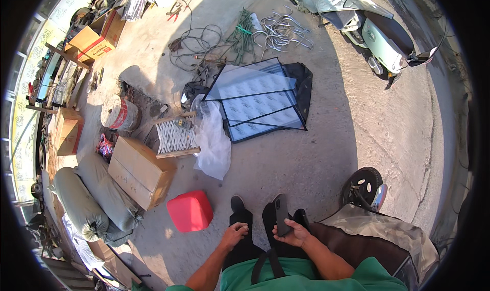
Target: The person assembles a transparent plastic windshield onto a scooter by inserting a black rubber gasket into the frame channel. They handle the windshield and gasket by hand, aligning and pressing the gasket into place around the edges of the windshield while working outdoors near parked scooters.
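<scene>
My right hand [295, 233] is closed round a dark smartphone [282, 214], held upright in front of my right leg. The phone's dark back faces up toward the view. My left hand [236, 235] hangs in front of my left thigh with its fingers curled together. Anything inside those fingers is hidden. Nearest to the left hand on the ground is a red plastic stool [190, 211]. Farther ahead lie several flat, black-edged panels [260, 99], overlapping on a black sheet, beside a crumpled clear plastic bag [213, 143].
A cardboard box [140, 172] and stuffed grey-green sacks [81, 201] stand at left, near a small woven-top stool [176, 136] and a bucket [120, 112]. Cables [196, 46] and bent metal rods [283, 30] lie ahead. A scooter [383, 43] is far right; a wheel [361, 186] stands near right.
</scene>
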Demonstrator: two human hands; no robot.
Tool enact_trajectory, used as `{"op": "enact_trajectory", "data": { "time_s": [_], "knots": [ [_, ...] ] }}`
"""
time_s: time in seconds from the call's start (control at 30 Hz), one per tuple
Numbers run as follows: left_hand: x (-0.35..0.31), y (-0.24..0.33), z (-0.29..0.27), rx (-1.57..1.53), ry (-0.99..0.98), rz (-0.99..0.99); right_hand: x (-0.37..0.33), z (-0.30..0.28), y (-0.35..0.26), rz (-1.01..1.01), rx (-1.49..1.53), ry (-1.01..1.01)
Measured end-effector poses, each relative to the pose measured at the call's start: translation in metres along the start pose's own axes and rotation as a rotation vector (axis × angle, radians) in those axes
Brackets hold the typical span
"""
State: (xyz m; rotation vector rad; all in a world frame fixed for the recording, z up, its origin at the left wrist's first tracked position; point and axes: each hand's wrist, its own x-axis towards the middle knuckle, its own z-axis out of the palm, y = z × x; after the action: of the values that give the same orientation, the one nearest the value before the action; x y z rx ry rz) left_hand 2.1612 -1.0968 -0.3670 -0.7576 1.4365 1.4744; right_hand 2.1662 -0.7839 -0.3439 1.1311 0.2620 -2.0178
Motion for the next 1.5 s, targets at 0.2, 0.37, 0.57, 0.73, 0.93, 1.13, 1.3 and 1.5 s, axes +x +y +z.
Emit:
{"op": "enact_trajectory", "data": {
  "time_s": [0.2, 0.37, 0.57, 0.73, 0.93, 1.13, 1.3, 1.5],
  "knots": [
    [0.012, 0.052, 0.074, -0.331, -0.026, 0.037, 0.000, 0.032, -0.008, -0.092, -0.621, 0.175],
    [0.045, 0.075, 0.112, -0.571, 0.006, 0.165, 0.001, 0.046, -0.008, -0.622, -1.482, 0.378],
    [0.089, 0.131, 0.131, -0.764, -0.025, 0.285, 0.015, 0.062, -0.053, -1.003, -1.519, 0.475],
    [0.123, 0.231, 0.125, -0.684, -0.281, 0.230, 0.060, 0.067, -0.136, -0.558, -0.287, 0.185],
    [0.217, 0.300, 0.118, -0.432, -0.376, 0.176, 0.110, 0.093, -0.199, -0.480, 0.046, -0.057],
    [0.330, 0.291, 0.110, -0.402, -0.335, 0.190, 0.213, 0.039, -0.247, -0.356, 0.072, -0.212],
    [0.433, 0.241, 0.095, -0.173, -0.330, 0.217, 0.305, -0.036, -0.271, -0.273, 0.184, -0.297],
    [0.484, 0.238, 0.117, 0.287, -0.260, 0.405, 0.363, -0.090, -0.299, -0.288, 0.218, -0.406]
  ]
}}
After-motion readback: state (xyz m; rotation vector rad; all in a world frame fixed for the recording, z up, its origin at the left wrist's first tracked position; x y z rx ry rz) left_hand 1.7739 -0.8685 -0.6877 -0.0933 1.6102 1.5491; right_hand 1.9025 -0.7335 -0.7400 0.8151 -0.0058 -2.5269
